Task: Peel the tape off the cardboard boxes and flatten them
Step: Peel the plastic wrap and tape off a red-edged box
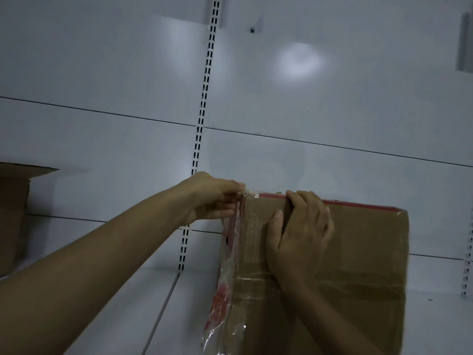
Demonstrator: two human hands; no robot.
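- Head view: a cardboard box (363,252) stands upright on a white shelf (115,316), right of centre, its far top edge close to the white back panel (102,124); whether it touches the panel cannot be told.
- Bare shelf lies open to the box's left, up to a second cardboard box (12,213) at the left edge of the frame, well apart.
- A slotted metal upright (202,106) runs down the back panel just left of the box.
- The panel and shelf are smooth, glossy sheet metal; the box is matte brown, flat-faced and square-cornered, with a red strip (358,204) along its top edge.
- Clear tape (230,265) hangs loose and crinkled down the box's left edge, red print showing on it; a band of tape (358,283) crosses the brown face, stuck flat.
- The left grip (212,198), a bare hand, pinches the tape's upper end at the box's top left corner, fingers closed tight.
- The right grip (299,234) curls over the box's top edge, thumb on the near face.
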